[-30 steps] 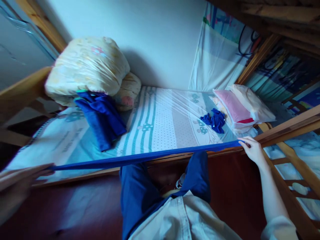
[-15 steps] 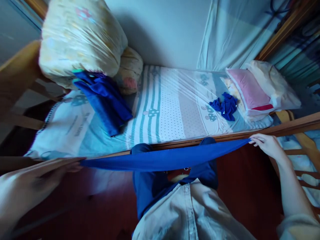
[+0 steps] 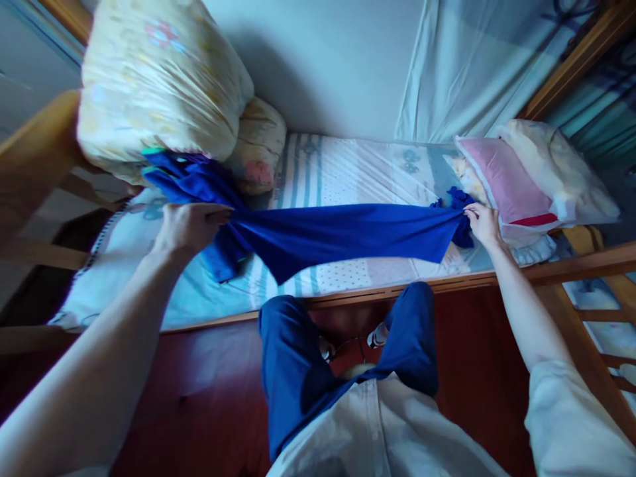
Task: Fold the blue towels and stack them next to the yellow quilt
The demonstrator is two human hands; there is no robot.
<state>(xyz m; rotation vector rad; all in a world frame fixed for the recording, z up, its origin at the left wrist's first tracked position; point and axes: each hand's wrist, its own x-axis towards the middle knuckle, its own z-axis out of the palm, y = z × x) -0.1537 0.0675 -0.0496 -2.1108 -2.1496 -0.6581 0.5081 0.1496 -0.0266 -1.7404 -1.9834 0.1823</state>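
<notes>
A long blue cloth is stretched between my two hands over the near side of the bed. My left hand pinches its left end, in front of a folded blue garment with green edging. My right hand grips the other end between thumb and fingers. Behind that end, a small crumpled blue cloth lies on the bed, partly hidden. The lower edge of the stretched cloth hangs down, with a pointed corner at the left. Whether it is a garment or a plain piece of fabric I cannot tell.
The mattress has a patterned, striped sheet and a wooden bed rail. A large yellowish bundle stands at the left. A pink pillow and a plastic-wrapped bundle lie right. A curtain hangs at the back.
Both hands have moved up and forward with the blue cloth, from above my knees to over the bed. The cloth now hangs wider, showing more of its face.
</notes>
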